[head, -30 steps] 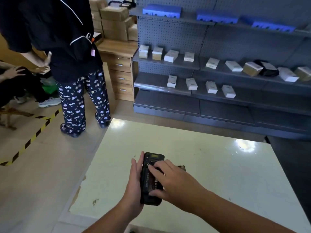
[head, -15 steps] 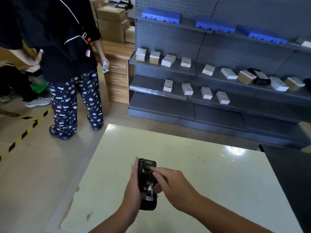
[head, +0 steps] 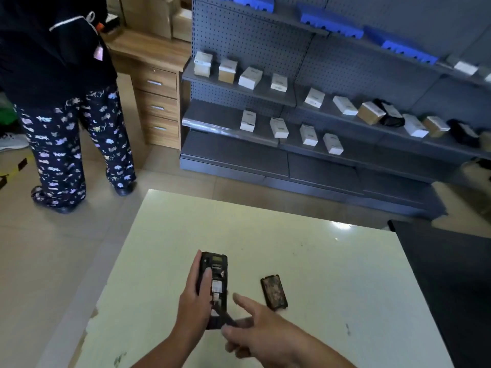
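Our left hand (head: 194,304) grips the black rectangular plastic handheld device (head: 218,264) over the near pale glossy desk (head: 332,261), open back upward for access. Its dark oblong cover (head: 274,292) lies parked just right. We cannot tell our blurred right hand's (head: 260,333) grasp.

Left hand (head: 195,301) curls round a handheld terminal (head: 219,264), thumb laid along its open back. Right hand (head: 255,329), blurred, sits just beside it, index finger straight, other fingers curled; any hold unclear.
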A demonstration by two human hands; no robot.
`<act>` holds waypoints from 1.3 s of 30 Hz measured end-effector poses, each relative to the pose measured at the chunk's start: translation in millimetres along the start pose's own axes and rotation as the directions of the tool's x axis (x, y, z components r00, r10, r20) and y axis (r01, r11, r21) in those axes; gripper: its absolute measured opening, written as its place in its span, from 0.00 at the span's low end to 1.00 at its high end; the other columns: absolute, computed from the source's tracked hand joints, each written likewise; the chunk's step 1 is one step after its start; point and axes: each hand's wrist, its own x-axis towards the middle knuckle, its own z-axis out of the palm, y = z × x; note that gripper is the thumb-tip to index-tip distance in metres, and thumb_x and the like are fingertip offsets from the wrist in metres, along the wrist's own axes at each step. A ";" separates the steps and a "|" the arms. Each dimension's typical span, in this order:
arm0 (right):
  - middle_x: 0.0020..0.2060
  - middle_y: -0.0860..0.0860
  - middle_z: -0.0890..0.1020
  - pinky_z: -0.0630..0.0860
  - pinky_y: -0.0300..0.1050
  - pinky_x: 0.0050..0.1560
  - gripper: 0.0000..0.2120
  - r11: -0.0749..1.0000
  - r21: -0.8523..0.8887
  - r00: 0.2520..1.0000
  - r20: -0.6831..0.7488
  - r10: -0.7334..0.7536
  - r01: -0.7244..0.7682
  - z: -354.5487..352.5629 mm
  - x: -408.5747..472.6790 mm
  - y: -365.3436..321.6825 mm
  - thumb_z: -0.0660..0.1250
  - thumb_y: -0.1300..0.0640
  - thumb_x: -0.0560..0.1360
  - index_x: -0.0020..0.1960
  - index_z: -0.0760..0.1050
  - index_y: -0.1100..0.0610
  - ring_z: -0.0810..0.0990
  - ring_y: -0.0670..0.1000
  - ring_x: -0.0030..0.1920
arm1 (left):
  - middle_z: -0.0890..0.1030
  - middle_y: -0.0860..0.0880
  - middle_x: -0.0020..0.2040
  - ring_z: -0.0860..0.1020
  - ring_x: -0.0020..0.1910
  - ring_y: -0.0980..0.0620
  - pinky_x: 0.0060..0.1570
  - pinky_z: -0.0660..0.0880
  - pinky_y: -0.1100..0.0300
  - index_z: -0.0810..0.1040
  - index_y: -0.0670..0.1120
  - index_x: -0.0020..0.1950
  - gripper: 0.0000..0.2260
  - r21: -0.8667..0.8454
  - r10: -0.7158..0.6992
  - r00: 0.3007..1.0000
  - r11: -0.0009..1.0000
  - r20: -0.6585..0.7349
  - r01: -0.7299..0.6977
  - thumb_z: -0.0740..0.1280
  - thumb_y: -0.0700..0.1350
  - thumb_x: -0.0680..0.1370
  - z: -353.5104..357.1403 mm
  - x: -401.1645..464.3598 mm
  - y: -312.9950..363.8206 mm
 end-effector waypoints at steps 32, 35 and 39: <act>0.65 0.51 0.67 0.80 0.47 0.46 0.21 0.465 -0.802 0.682 -0.578 -0.448 -0.375 -90.6 -22.4 68.6 0.65 0.47 0.82 0.70 0.63 0.53 0.71 0.53 0.57 | 0.79 0.49 0.59 0.80 0.55 0.46 0.50 0.79 0.50 0.77 0.50 0.68 0.24 0.619 0.421 0.656 0.244 0.626 -0.747 0.69 0.49 0.72 37.4 -32.2 -26.4; 0.67 0.52 0.67 0.80 0.50 0.49 0.21 0.491 -0.778 0.662 -0.609 -0.437 -0.392 -108.6 -41.4 87.8 0.65 0.48 0.82 0.70 0.63 0.53 0.72 0.55 0.58 | 0.81 0.51 0.56 0.81 0.50 0.48 0.43 0.81 0.52 0.77 0.52 0.66 0.23 0.565 0.371 0.599 0.208 0.710 -0.798 0.64 0.53 0.71 67.3 -54.6 -22.1; 0.66 0.53 0.68 0.80 0.51 0.52 0.21 0.540 -0.736 0.630 -0.655 -0.417 -0.408 -141.6 -71.9 123.1 0.66 0.48 0.81 0.69 0.64 0.53 0.73 0.55 0.55 | 0.82 0.53 0.53 0.79 0.47 0.52 0.35 0.79 0.57 0.76 0.55 0.63 0.23 0.504 0.326 0.542 0.201 0.775 -0.840 0.63 0.55 0.68 119.5 -85.4 -20.1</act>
